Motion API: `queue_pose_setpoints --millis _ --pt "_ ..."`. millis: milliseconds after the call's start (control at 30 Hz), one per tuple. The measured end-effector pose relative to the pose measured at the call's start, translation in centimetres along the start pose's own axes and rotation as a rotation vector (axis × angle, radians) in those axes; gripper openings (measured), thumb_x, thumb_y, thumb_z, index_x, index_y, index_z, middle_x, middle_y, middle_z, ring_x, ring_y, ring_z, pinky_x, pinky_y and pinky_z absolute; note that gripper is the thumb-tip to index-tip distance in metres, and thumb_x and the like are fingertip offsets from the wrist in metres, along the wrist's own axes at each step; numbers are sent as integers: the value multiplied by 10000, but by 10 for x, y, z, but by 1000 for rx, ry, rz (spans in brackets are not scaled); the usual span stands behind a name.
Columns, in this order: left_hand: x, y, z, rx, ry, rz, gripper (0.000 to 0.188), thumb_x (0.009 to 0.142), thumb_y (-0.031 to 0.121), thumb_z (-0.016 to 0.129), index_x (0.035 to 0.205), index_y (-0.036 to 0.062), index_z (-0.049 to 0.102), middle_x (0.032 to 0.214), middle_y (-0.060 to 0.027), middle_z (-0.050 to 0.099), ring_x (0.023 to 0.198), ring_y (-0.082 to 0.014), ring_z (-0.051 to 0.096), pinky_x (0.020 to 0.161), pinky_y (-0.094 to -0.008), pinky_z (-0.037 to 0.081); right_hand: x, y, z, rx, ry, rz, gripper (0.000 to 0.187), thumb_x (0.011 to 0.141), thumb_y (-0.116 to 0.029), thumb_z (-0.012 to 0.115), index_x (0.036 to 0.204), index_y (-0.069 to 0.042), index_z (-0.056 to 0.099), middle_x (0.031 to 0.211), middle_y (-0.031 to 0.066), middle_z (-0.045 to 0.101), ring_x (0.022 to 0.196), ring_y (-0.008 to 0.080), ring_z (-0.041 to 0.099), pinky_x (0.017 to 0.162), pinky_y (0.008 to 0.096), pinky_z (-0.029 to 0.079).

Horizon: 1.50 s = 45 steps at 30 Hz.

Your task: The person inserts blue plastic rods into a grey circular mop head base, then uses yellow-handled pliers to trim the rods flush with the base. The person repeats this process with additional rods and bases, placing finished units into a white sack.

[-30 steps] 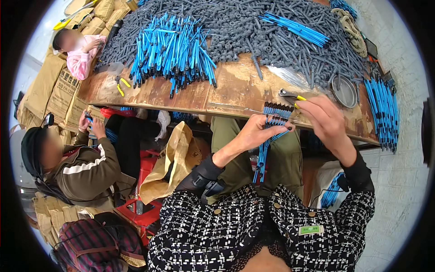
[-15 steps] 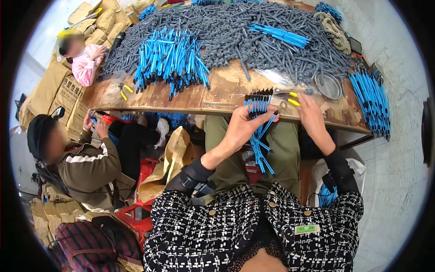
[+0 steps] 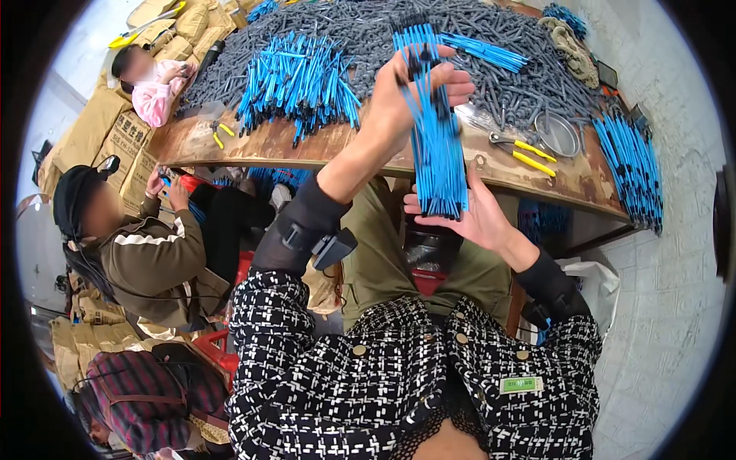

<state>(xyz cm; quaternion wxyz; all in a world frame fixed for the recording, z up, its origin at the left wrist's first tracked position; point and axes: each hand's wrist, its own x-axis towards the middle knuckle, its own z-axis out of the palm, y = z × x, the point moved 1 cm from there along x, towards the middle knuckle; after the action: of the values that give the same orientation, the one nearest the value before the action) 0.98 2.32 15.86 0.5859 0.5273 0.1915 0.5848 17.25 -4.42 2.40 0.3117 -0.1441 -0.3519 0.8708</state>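
Observation:
My left hand [image 3: 389, 100] grips the upper part of a bundle of thin blue tubes [image 3: 438, 165] with black ends. The bundle hangs nearly upright over the table's front edge. Its lower end rests against the palm of my right hand [image 3: 484, 208], whose fingers are stretched out, partly hidden behind the tubes. On the table to the right lies a pair of yellow-handled pliers [image 3: 529, 153], apart from both hands. A large heap of similar blue tubes [image 3: 295, 84] is at the left on the table.
Grey plastic parts [image 3: 368, 46] cover the back of the wooden table [image 3: 307, 156]. A round metal-rimmed dish [image 3: 557, 136] stands at the right, near more blue tubes [image 3: 630, 169]. A person in a cap [image 3: 146, 238] sits at the left; a child in pink [image 3: 153, 96] is beyond.
My left hand has risen and moved away from me with the tubes. My right hand has left the pliers and come under the bundle's lower end. The bundle now looks thicker and neater.

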Motion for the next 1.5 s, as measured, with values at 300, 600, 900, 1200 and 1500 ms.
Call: queue_pose_setpoints --millis 300,600,900,1200,1500 --pt "-91 -28 -6 356 -291 -41 178 937 52 664 1101 7 718 1038 -92 752 920 -146 705 829 -304 553 23 31 -53 -606 41 -262 861 1006 -684 261 1465 30 403 1440 180 519 1315 265 523 1135 413 388" --pt "-101 -133 -57 232 -89 -364 193 941 -27 637 1119 -63 703 1173 -163 717 1109 -205 669 983 -336 528 -22 63 -116 -659 499 -217 617 1092 -435 285 1375 81 470 1354 158 573 1272 249 548 1106 375 408" --pt "-72 -121 -53 303 -122 -387 167 946 4 652 1102 -37 698 1017 -42 732 960 -93 648 848 -282 540 34 -60 -10 -1181 299 -405 240 864 -74 726 1103 -47 734 1245 124 653 1108 218 632 954 353 478" --pt "-138 -163 -85 -327 637 -204 421 939 63 686 1344 39 572 1060 -107 702 825 -171 682 734 -293 563 73 -70 -6 -1080 411 -375 232 922 -196 713 1045 0 731 818 81 702 743 108 586 681 308 470" --pt "-69 -127 -104 915 -261 -76 737 659 201 906 1310 40 601 1400 -161 558 1333 -340 507 1096 -435 420 62 -51 -2 -1208 366 -356 188 880 -119 720 1049 -47 761 995 98 723 967 222 647 824 347 508"
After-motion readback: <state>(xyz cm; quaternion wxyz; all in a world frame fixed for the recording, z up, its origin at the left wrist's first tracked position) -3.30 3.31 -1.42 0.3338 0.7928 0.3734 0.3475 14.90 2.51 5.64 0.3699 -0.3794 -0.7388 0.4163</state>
